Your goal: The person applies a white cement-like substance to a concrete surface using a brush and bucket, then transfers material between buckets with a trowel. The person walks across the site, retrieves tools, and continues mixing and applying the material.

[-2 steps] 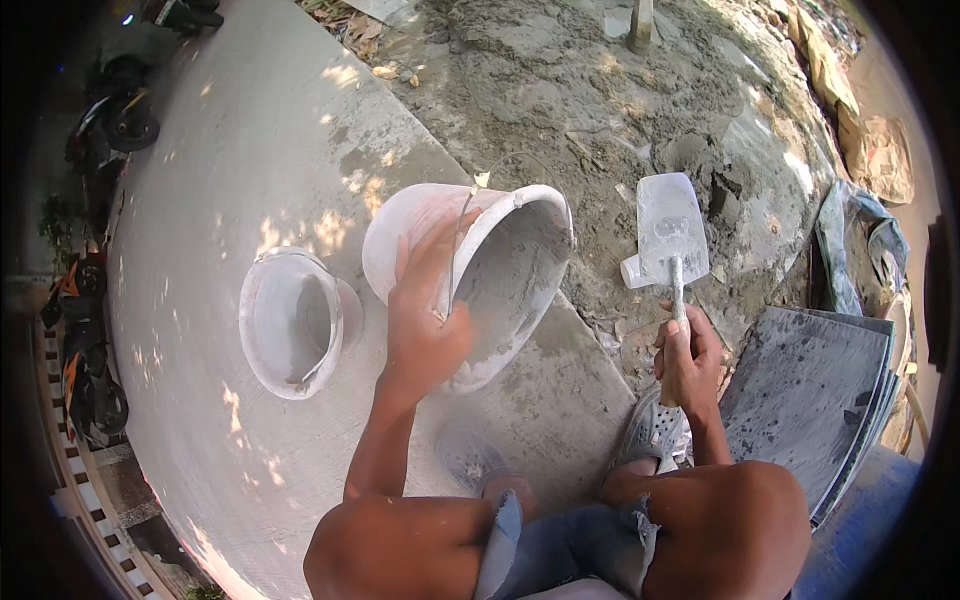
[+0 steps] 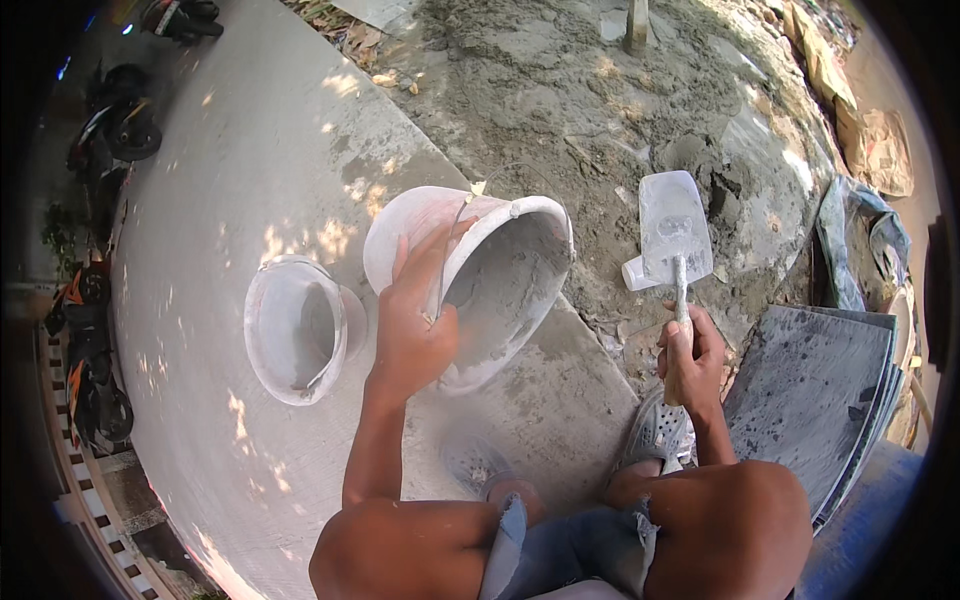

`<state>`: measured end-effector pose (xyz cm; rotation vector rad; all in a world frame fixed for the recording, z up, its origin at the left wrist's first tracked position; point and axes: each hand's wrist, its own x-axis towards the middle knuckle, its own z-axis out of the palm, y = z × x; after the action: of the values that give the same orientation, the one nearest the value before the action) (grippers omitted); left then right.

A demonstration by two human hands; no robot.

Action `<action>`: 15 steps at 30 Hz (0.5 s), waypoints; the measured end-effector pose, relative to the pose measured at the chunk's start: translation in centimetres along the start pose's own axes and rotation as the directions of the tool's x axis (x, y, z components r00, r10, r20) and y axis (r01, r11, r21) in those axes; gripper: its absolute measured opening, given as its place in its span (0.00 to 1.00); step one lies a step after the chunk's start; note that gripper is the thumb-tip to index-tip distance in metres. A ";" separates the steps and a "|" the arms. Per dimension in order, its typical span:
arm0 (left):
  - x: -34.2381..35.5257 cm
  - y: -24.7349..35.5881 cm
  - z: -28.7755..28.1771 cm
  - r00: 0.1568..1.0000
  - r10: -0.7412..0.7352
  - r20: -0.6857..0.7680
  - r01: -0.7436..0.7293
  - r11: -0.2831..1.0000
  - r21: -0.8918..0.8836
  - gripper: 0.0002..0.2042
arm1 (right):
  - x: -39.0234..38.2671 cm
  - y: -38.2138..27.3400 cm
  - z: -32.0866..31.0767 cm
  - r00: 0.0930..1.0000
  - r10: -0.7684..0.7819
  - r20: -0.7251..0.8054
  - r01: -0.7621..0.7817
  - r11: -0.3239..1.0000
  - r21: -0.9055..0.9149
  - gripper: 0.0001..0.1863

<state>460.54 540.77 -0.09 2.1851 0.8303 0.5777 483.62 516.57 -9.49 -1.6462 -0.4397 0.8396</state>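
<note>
Head view, looking down past a seated person's bare knees (image 2: 735, 515). On the left, the left hand (image 2: 415, 320) has its grip on a large whitish bucket (image 2: 430, 208) near the rim, fingers spread along the outside. The bucket is tilted on the pale pavement (image 2: 200, 220), mouth toward the right, its inside smeared with grey cement. A smaller bucket (image 2: 275, 340), also tipped, sits just to its left. The right hand's (image 2: 692, 365) grip is closed around the handle of a flat trowel (image 2: 675, 210), blade pointing away, seen against rough grey mortar (image 2: 540, 90); contact cannot be told. A white cylinder (image 2: 636, 273) shows beside the blade. Dark-speckled sheets (image 2: 805, 400) are stacked at right.
</note>
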 end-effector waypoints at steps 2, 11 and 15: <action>0.8 -0.7 -2.7 0.987 0.076 0.142 -0.089 0.993 0.083 0.37 | 0.3 0.0 -0.6 0.995 -0.093 -0.021 0.092 0.994 -0.053 0.15; 3.0 -5.6 -4.3 0.999 0.050 0.002 -0.049 0.982 0.184 0.38 | 3.9 -7.7 1.1 0.858 -0.500 0.115 0.512 0.849 -0.129 0.23; 2.4 -6.0 -4.2 0.999 0.053 -0.010 -0.052 0.993 0.102 0.40 | 5.1 -11.3 3.2 0.560 -0.794 -0.234 0.815 0.477 0.330 0.28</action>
<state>457.35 547.62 -1.51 2.3039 0.8271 0.5878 486.48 525.09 -0.36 -0.8670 -0.8606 0.1230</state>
